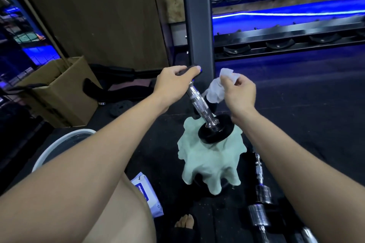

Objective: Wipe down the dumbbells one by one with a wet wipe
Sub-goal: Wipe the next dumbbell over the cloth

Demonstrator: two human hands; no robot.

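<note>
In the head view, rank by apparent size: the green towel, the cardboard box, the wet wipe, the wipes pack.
1. cardboard box and green towel: look alike in size; the box lies farther off, so no ranking.
2. wipes pack, partly hidden by the leg.
3. wet wipe, bunched in the right hand.

Dim room, blue LED strip glowing at right — soft focus, wide-angle bending at edges.

hands gripping dumbbell, wipe
</note>
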